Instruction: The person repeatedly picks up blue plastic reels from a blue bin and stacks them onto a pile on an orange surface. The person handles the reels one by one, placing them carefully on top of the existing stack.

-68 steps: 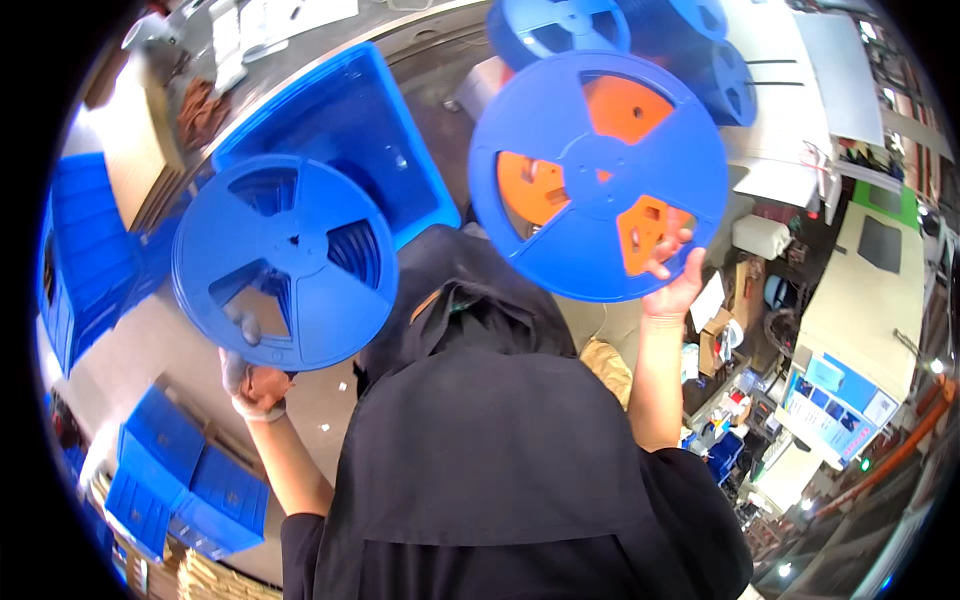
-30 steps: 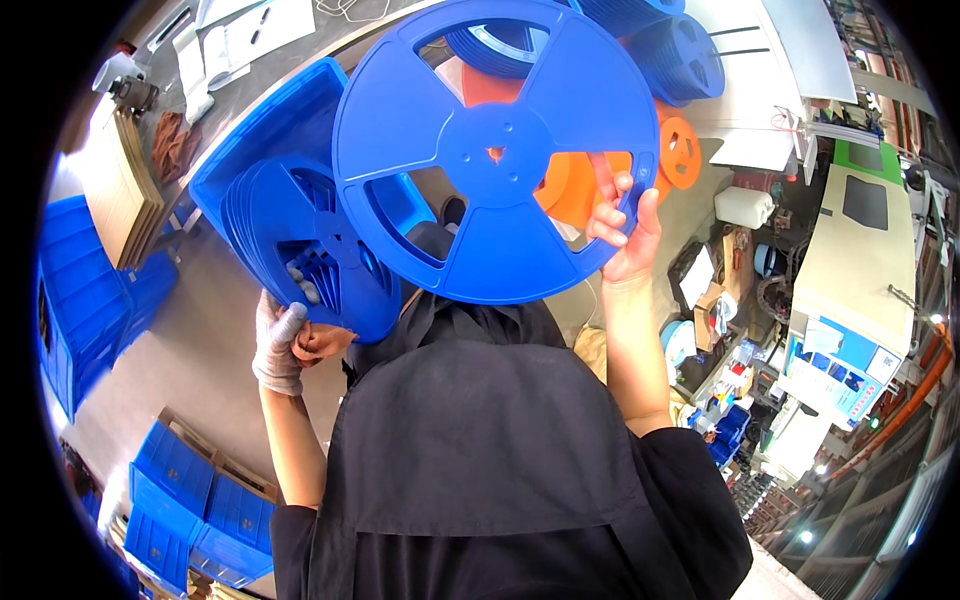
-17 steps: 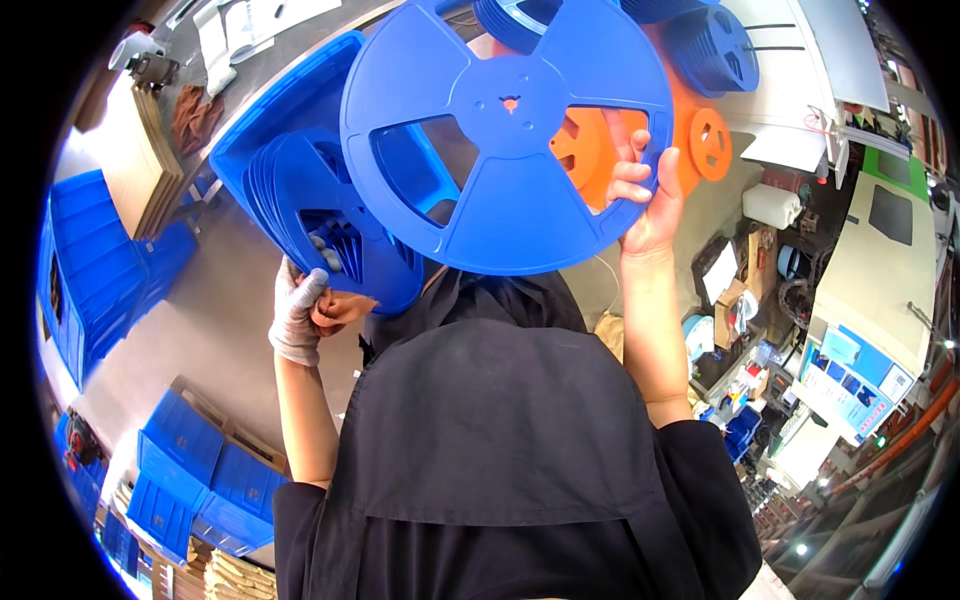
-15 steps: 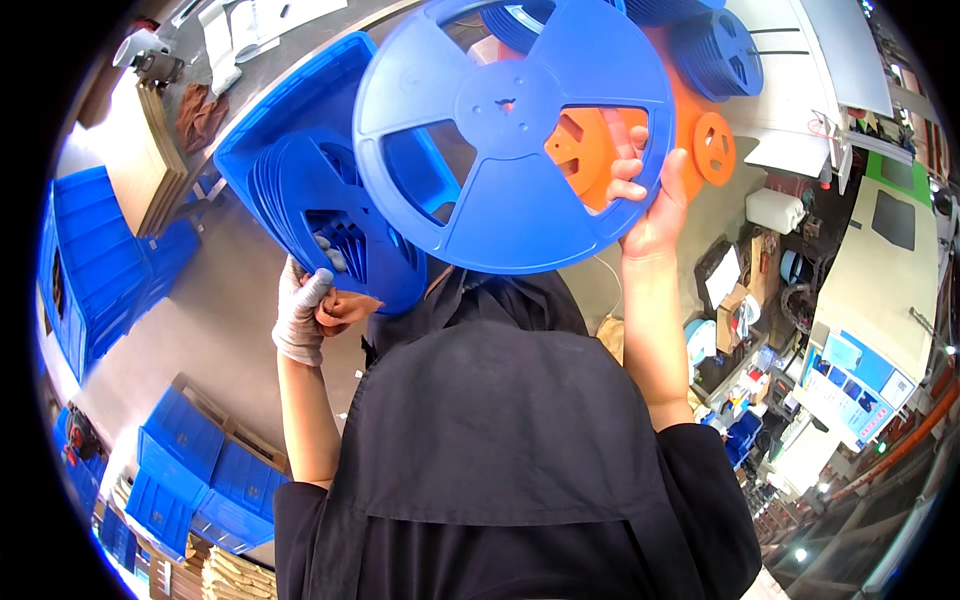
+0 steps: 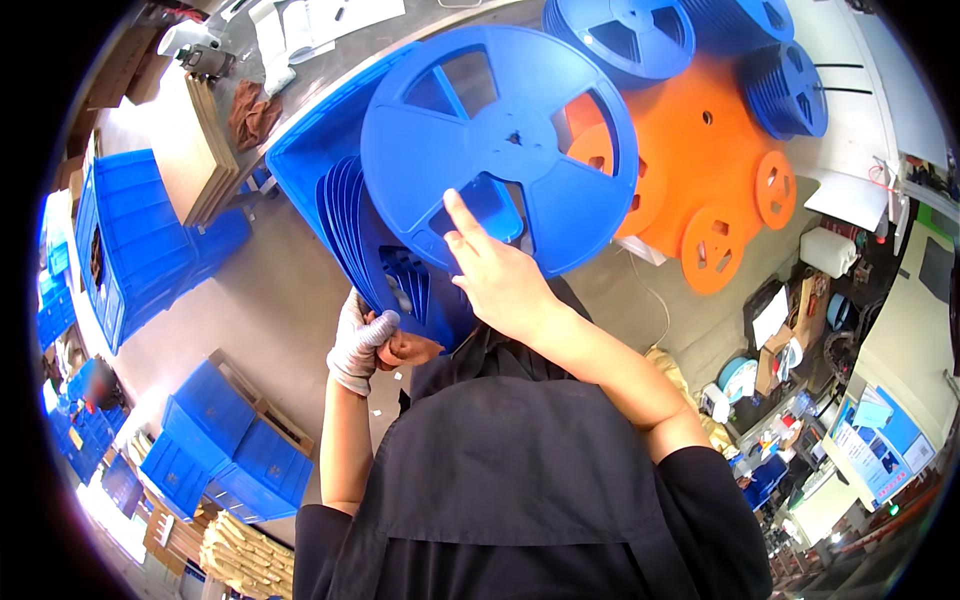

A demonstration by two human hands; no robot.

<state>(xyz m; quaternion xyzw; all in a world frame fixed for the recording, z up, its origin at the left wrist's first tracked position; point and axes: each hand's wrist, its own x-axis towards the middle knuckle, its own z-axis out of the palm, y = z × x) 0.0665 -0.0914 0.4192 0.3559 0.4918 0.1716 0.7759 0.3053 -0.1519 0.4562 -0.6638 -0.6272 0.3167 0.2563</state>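
A single large blue plastic reel disc [image 5: 575, 195] with cut-out windows is raised in front of me, tilted above the blue crate. My right hand [image 5: 505, 285] is bare and grips its lower rim, index finger stretched over the face; the thumb is hidden. Lower left, my gloved left hand [image 5: 362, 345] holds the edge of a fanned stack of similar blue reel discs [image 5: 345, 215]. Grey fingertips show through the stack's window. A brown cloth [image 5: 408, 349] is bunched against that same hand. The single disc partly overlaps the stack.
Behind the discs stands a blue crate [image 5: 290, 165] by the grey table [image 5: 425, 22]. An orange fixture [image 5: 735, 115] with small orange discs [image 5: 712, 255] is at right, blue reel stacks [image 5: 620, 40] beyond it. Blue bins [image 5: 150, 235] and boards [image 5: 195, 150] stand left.
The single disc has moved left and down, closer to the stack. My right hand has shifted from its right rim to its lower rim. The left hand keeps its hold; the view has turned.
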